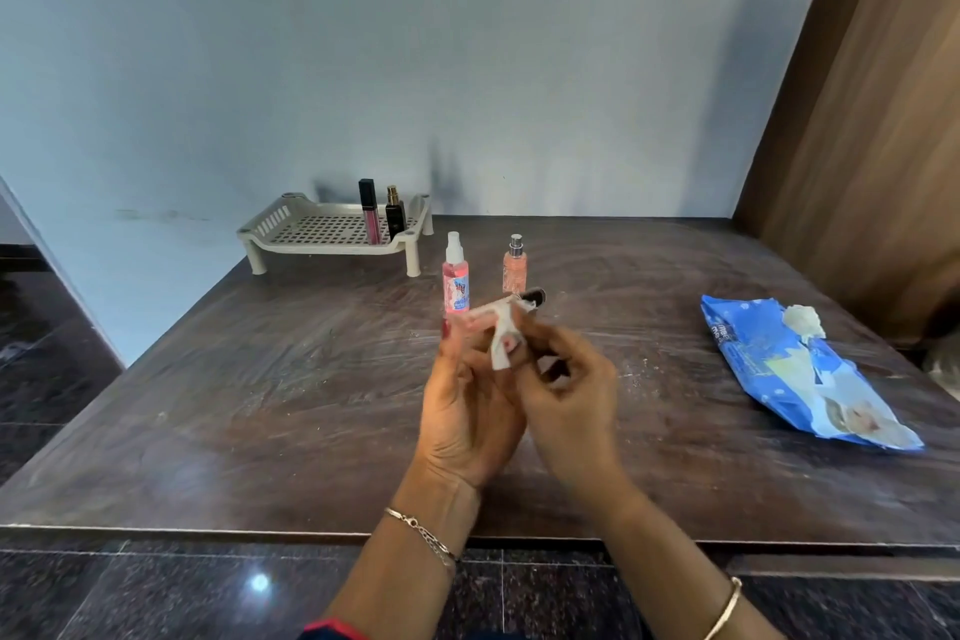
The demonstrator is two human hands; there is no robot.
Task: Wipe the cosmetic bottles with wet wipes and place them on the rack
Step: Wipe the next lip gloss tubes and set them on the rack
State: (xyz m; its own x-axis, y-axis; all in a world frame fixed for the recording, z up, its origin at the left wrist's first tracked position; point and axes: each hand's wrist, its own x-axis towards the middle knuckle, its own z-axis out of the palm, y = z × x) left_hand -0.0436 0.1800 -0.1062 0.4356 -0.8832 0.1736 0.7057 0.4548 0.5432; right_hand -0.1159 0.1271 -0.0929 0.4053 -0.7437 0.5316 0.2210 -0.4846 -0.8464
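Two hands: left hand (467, 411) and right hand (569, 405) grip a wipe (501, 335) hiding most of a bottle (535, 296).

A small dark-capped bottle (532, 296) is held tilted above the table (260, 405), its body wrapped in a white wipe (501, 338). A pink spray bottle (456, 278) and a peach bottle (514, 268) stand upright just behind. The beige rack (291, 229), far left, carries an upright lip gloss (370, 216) and black bottle (395, 218). A blue wipes pack (795, 379) lies at right.
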